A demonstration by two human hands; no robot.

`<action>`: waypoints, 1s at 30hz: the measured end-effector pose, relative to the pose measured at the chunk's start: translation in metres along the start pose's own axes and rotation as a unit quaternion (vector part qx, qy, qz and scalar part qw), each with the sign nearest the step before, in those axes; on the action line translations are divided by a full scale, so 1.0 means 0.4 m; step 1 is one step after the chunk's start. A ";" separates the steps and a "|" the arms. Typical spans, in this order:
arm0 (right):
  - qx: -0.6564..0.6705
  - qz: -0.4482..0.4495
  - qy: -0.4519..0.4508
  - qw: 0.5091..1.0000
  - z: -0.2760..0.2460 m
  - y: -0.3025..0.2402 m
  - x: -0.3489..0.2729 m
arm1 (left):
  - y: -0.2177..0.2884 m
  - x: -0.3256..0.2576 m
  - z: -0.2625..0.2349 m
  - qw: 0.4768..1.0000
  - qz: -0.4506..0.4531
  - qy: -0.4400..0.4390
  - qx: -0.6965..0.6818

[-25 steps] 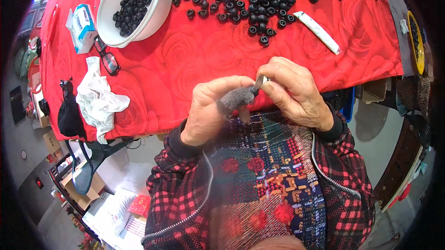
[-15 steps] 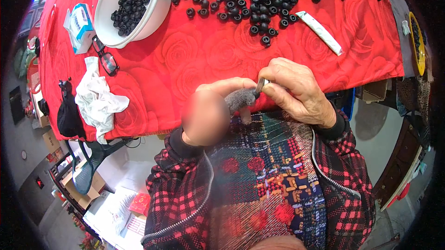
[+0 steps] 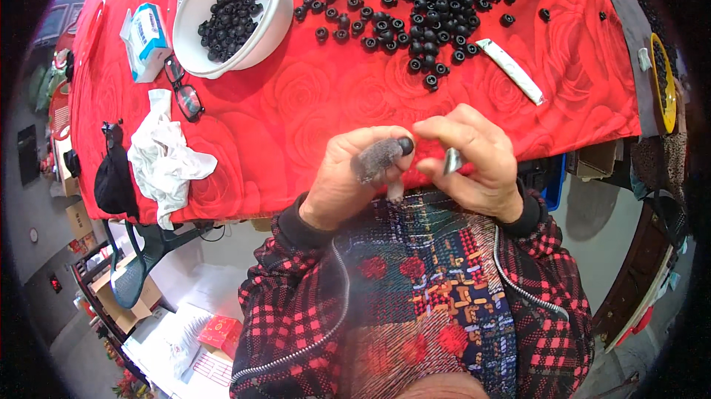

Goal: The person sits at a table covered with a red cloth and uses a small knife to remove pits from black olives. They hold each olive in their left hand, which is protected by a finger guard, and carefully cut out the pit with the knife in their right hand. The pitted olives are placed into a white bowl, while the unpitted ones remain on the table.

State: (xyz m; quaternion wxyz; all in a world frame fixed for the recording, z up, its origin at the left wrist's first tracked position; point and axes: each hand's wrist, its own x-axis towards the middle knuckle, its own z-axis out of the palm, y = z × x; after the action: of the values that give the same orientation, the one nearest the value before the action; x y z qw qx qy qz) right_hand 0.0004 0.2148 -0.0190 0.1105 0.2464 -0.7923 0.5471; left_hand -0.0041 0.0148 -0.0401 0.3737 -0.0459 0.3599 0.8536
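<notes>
My left hand (image 3: 337,180) is closed around a small round black part (image 3: 406,146), pinched at the fingertips. A fuzzy grey cloth piece (image 3: 376,161) lies over the fingers of that hand; whether it is worn or held, I cannot tell. Close by on the right, my right hand (image 3: 478,166) grips a short, flat metal blade-like tool (image 3: 452,161) between thumb and fingers. The tool is apart from the black part. Both hands are in front of my body at the table's near edge.
Many similar black parts (image 3: 429,21) are heaped on the red tablecloth (image 3: 296,103). More fill a white bowl (image 3: 274,29). A white strip packet (image 3: 511,72), glasses (image 3: 189,99), a blue-white box (image 3: 148,44), a white cloth (image 3: 167,162) and a yellow tray (image 3: 670,95) lie around.
My right hand has drawn the metal tool back from the black part, and its fingers have spread somewhat. My left hand has turned, so the black part's rounded side now shows.
</notes>
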 end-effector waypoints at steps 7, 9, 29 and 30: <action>-0.042 -0.107 0.038 0.993 0.035 0.012 0.010 | 0.013 -0.007 0.027 0.997 -0.045 -0.030 -0.049; -0.047 -0.113 0.046 0.991 0.040 0.009 0.008 | 0.004 -0.008 0.023 0.998 -0.029 -0.046 -0.029; -0.142 0.003 0.114 0.983 0.006 0.092 -0.041 | 0.395 0.010 -0.149 0.607 0.475 0.365 0.522; -0.147 0.007 0.121 0.982 0.001 0.094 -0.046 | 0.369 0.024 -0.126 0.564 0.490 0.362 0.558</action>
State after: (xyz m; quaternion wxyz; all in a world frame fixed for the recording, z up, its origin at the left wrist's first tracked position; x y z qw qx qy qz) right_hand -0.0030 0.2302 -0.0581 0.2365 0.1541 -0.8469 0.4507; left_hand -0.1197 -0.0802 0.0050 -0.3123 0.0504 0.8368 0.4470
